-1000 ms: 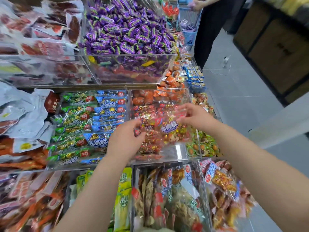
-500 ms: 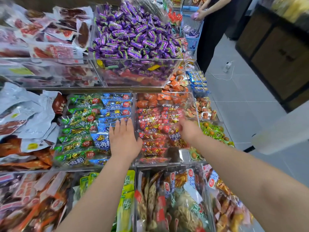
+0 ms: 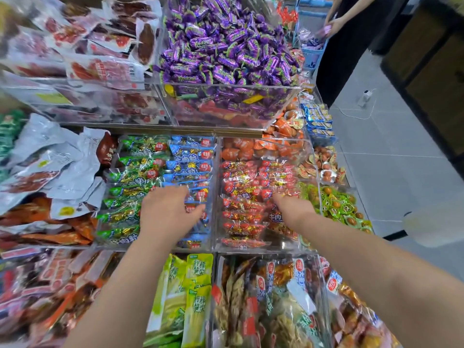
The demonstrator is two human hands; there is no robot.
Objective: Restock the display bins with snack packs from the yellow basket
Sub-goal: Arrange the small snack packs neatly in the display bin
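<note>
Red snack packs (image 3: 247, 194) fill a clear display bin (image 3: 288, 247) in the middle row. My right hand (image 3: 293, 209) rests on top of them at the bin's right side, fingers pointing away. In the bin to its left, blue packs (image 3: 193, 156) lie beside green packs (image 3: 133, 177). My left hand (image 3: 168, 212) lies on the blue packs, fingers spread forward and blurred. Neither hand holds a pack. The yellow basket is out of view.
A raised bin of purple candies (image 3: 226, 46) stands behind. White pouches (image 3: 50, 159) lie left, yellow-green packs (image 3: 193, 292) and mixed snacks in the near bins. A person (image 3: 334, 23) stands by a blue basket (image 3: 311, 54) at the far right, with grey floor (image 3: 401, 172) beside the display.
Both hands held a red pack above the bin a second ago. The pack now lies in the bin; my left hand shifted onto the blue packs, and my right hand lowered onto the red ones.
</note>
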